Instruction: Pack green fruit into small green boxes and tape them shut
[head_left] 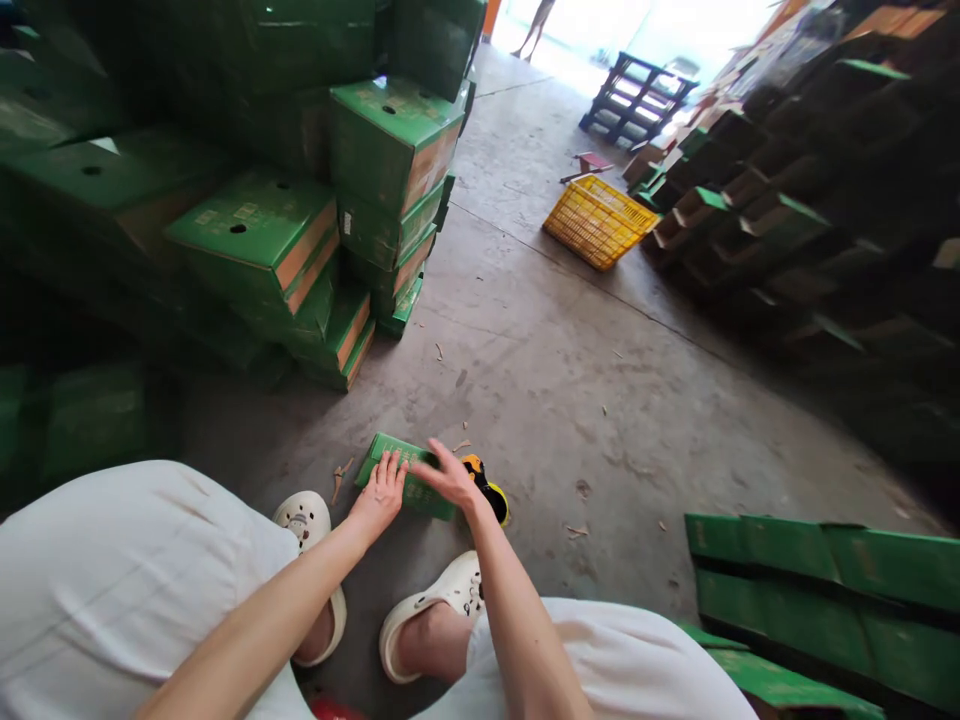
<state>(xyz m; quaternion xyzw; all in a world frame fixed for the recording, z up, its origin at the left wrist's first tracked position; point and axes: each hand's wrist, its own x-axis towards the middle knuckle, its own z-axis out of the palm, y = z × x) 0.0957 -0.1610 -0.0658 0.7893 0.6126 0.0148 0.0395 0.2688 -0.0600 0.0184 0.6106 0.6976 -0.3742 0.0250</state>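
A small green carton (430, 498) with pale printing lies on the concrete floor between my feet. My left hand (382, 492) rests on its near left part, fingers stretched over the printed face. Slightly blurred, my right hand (450, 476) is over the carton's right part with fingers extended and the thumb apart; whether it touches the cardboard I cannot tell. Just right of the carton, partly behind my right wrist, sits an orange, black and yellow object (495, 500) that looks like a tape dispenser.
Stacked green cartons (397, 130) rise on the left. Flattened green cardboard (787, 570) lies at the lower right. Ahead are a yellow plastic crate (600, 222), a dark pallet (637, 98) and a wall of open boxes (795, 220). My white clogs (431, 610) flank the carton.
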